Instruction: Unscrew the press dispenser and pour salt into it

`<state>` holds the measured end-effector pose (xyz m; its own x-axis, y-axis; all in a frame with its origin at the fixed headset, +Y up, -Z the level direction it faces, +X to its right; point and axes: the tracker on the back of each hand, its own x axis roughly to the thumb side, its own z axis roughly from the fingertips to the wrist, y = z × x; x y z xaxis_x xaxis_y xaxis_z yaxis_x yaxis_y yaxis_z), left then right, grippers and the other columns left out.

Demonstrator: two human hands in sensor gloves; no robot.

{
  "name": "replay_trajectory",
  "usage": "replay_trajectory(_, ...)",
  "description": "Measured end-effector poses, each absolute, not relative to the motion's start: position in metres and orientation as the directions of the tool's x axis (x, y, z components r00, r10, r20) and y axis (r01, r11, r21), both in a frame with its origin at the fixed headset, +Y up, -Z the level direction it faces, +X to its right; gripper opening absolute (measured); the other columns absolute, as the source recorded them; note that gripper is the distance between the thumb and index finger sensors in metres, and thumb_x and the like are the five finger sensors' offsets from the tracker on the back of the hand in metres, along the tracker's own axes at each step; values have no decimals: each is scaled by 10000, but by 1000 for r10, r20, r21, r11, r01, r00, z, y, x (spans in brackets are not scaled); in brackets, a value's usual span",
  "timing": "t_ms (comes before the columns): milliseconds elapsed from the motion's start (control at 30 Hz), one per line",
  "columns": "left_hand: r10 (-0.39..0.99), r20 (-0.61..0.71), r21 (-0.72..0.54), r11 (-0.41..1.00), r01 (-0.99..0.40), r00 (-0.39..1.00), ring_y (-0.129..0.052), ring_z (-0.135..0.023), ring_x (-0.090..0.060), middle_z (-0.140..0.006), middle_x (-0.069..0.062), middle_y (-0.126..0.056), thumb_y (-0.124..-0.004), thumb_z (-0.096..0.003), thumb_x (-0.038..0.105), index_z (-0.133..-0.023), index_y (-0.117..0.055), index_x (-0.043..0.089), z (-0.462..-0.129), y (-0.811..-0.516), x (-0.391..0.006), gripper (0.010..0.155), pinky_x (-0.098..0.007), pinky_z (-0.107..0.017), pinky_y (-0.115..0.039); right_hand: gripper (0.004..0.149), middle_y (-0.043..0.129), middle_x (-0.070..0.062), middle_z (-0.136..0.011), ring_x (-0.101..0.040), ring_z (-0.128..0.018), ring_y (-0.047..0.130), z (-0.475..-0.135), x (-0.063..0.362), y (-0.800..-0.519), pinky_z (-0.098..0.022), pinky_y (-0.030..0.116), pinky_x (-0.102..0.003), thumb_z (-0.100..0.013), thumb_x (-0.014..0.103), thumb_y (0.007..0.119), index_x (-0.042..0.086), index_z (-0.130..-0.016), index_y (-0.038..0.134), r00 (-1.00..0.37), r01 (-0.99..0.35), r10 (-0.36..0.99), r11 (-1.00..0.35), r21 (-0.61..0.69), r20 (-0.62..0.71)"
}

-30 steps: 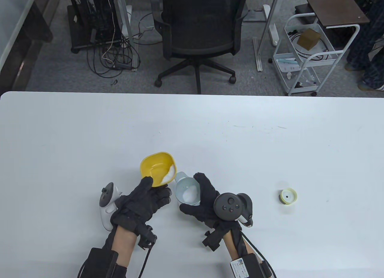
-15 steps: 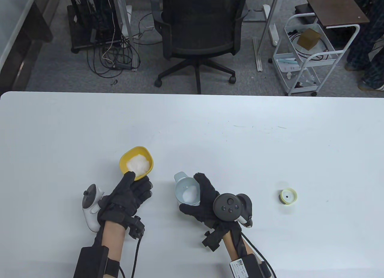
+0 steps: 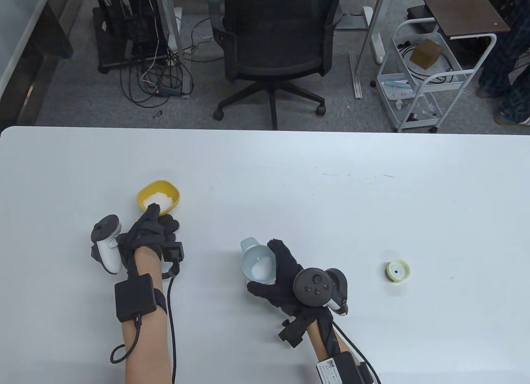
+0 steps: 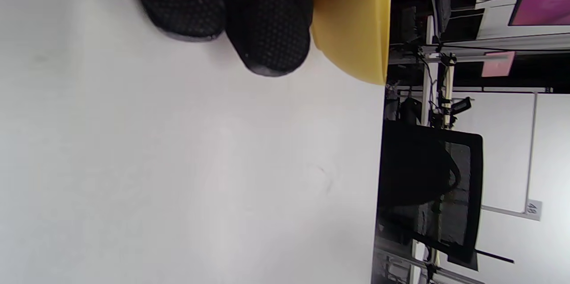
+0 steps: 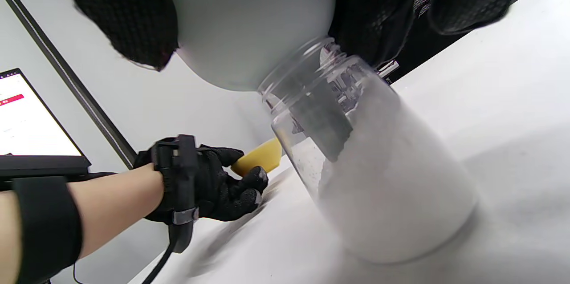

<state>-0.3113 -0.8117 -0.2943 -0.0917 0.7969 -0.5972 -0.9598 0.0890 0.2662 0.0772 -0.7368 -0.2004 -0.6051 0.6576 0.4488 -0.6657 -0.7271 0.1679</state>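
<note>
1. Salt lies heaped in the yellow bowl (image 3: 159,196), which sits on the white table (image 3: 290,185) toward its left side.
2. The left hand (image 3: 151,230) grips the bowl's near rim, thumb on the inner edge by the salt, the other fingers (image 4: 267,21) curled under the yellow wall and touching the tabletop in the left wrist view.
3. The right hand (image 3: 281,276) is wrapped around a pale grey funnel (image 3: 258,264) near the table's middle, well to the right of the bowl; a small white mound of salt shows inside the funnel.
4. In the right wrist view the funnel (image 5: 249,21) is seated in the mouth of the clear dispenser jar (image 5: 369,172), which stands on the table, about two thirds full of white salt.
5. The right hand's fingers (image 5: 124,17) close on the funnel's sides; whether they also touch the jar's neck I cannot tell.
6. The unscrewed dispenser cap (image 3: 398,271), pale yellow with a dark inner part, lies alone on the table well to the right of the right hand.
7. A black office chair (image 3: 275,40) stands beyond the table's far edge.
</note>
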Motion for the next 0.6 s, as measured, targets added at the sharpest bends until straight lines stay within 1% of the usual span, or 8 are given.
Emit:
replay_trajectory(100, 790, -611, 270, 135, -953, -61, -987, -727, -193, -960, -222, -810, -541, -713, 575, -1105, -476, -179, -302, -812, -314, 852, -467, -622, -818, 1107, 578, -453, -1051, -547, -896, 749, -201, 77, -737, -607, 586, -767, -523, 533, 825, -253, -1110, 312, -605, -665, 656, -728, 167, 450)
replay_trajectory(133, 777, -627, 267, 159, -950, -46, -988, -727, -195, -959, -223, -813, -657, -622, 604, -1104, -483, -174, -304, -809, -313, 932, -468, -624, -818, 1106, 578, -454, -1050, -546, -897, 748, -201, 77, -737, -608, 583, -767, -526, 535, 823, -253, -1110, 312, -605, -666, 657, -727, 167, 450)
replay_trajectory(167, 770, -637, 263, 186, -947, -26, -995, -718, -195, -952, -226, -824, -549, -697, 587, -1101, -497, -174, -305, -807, -312, 863, -466, -622, -821, 1107, 577, -454, -1050, -548, -897, 747, -201, 77, -737, -607, 583, -767, -525, 536, 823, -253, -1110, 311, -604, -667, 658, -726, 168, 450)
replay_trajectory(233, 756, -654, 253, 258, -933, 32, -1011, -694, -178, -935, -217, -848, -565, -682, 597, -1094, -526, -165, -307, -804, -310, 867, -451, -606, -840, 1107, 578, -453, -1050, -549, -897, 746, -201, 77, -737, -607, 582, -768, -525, 536, 823, -252, -1110, 311, -602, -669, 661, -724, 169, 448)
replay_trajectory(333, 750, -660, 263, 295, -919, 52, -1022, -680, -177, -926, -223, -863, -573, -669, 598, -1093, -537, -165, -307, -802, -306, 874, -444, -599, -847, 1109, 577, -452, -1050, -547, -897, 748, -201, 78, -737, -605, 583, -769, -523, 537, 825, -253, -1109, 312, -603, -668, 660, -725, 169, 449)
replay_trajectory(433, 767, -641, 271, 271, -924, 37, -1006, -715, -228, -959, -281, -826, -559, -657, 622, -1118, -479, -192, -305, -800, -304, 940, -480, -613, -826, 1108, 579, -453, -1049, -549, -897, 745, -201, 78, -737, -605, 579, -769, -522, 537, 825, -251, -1109, 313, -599, -671, 664, -722, 172, 448)
replay_trajectory(533, 792, -610, 291, 248, -924, 21, -964, -771, -303, -995, -365, -757, -564, -650, 625, -1141, -369, -239, -298, -798, -304, 1013, -534, -631, -789, 1106, 579, -451, -1050, -549, -895, 747, -201, 78, -737, -604, 579, -769, -524, 537, 824, -252, -1108, 313, -600, -670, 662, -722, 170, 449)
replay_trajectory(600, 821, -571, 303, 221, -927, 9, -937, -801, -355, -1018, -415, -710, -574, -647, 617, -1147, -319, -251, -295, -797, -305, 1034, -571, -639, -760, 1105, 579, -454, -1048, -551, -894, 748, -201, 78, -737, -603, 579, -769, -525, 537, 823, -252, -1108, 313, -599, -671, 663, -722, 171, 450)
